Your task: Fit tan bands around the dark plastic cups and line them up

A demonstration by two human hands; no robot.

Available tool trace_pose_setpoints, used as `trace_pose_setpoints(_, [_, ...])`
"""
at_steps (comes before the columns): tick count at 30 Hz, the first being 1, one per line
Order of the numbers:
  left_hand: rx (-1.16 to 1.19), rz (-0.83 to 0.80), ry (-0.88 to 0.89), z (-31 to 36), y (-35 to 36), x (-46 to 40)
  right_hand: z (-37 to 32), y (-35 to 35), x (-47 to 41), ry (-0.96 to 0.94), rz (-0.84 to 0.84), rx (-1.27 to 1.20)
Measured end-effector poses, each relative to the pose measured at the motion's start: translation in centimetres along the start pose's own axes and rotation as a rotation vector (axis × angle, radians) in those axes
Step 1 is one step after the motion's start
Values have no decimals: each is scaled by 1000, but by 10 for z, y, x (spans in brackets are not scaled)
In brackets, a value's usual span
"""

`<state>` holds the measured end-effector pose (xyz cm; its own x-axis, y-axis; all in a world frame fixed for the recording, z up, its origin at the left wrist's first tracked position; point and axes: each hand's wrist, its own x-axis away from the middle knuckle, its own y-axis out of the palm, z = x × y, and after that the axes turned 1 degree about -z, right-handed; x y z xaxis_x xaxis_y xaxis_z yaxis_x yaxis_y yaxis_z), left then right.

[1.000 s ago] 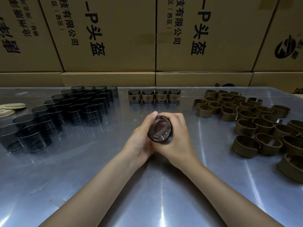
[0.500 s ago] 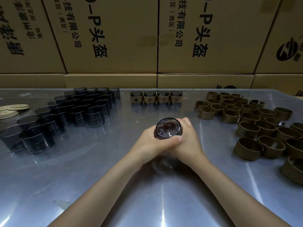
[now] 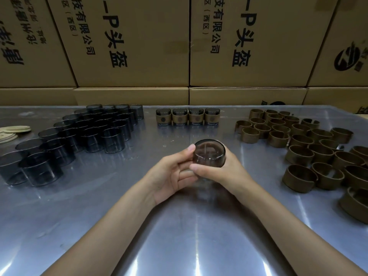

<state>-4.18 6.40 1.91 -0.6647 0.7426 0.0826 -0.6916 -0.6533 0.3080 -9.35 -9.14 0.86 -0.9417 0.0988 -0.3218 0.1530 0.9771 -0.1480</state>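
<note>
Now, left to right across the worktop (image 3: pixel 179 246):

Bare cups: a dark cluster (image 3: pixel 83 134) stands far left, unbanded, waiting its turn.

Left hand: the left hand (image 3: pixel 173 174) cradles the held cup from the side, thumb up at the rim, fingers curled underneath.

Cup in hand: one dark plastic cup (image 3: pixel 209 154) sits between both hands at centre, just above the worktop, mouth tilted toward the camera. Whether its tan band is on, I cannot tell; the fingers hide the lower wall.

Right hand: the right hand (image 3: pixel 221 172) wraps the cup's lower part, thumb across the front.

How to do it well: my read is that even pressure all round keeps the band square; push one side only and it will likely ride up crooked.

Finished row: four banded cups (image 3: pixel 188 116) stand side by side at the back; the next place looks to be at the right-hand end.

Loose bands: a spread of tan bands (image 3: pixel 310 150) lies well to the right.

Writing: the cardboard boxes (image 3: pixel 139 46) behind carry "-P头盔", "技有限公司" and "(西区)"; a round dark logo (image 3: pixel 347 58) at far right is unreadable.
</note>
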Motion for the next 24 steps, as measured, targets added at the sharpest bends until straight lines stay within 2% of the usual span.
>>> trace_pose_setpoints(6, [-31,195,35,-5,5,-6,-2,6,4,-160,-14,206])
trace_pose_setpoints(12, [-194,348,156,-7,10,-6,2,6,6,-201,23,424])
trace_pose_setpoints(15, [-287,280,253,-5,8,-8,4,5,4,-215,131,513])
trace_pose_setpoints(18, [-545,123,360,-11,5,-9,10,0,1,-128,213,511])
trace_pose_setpoints(24, [-963,72,300,-22,-6,-12,20,-8,-3,48,123,480])
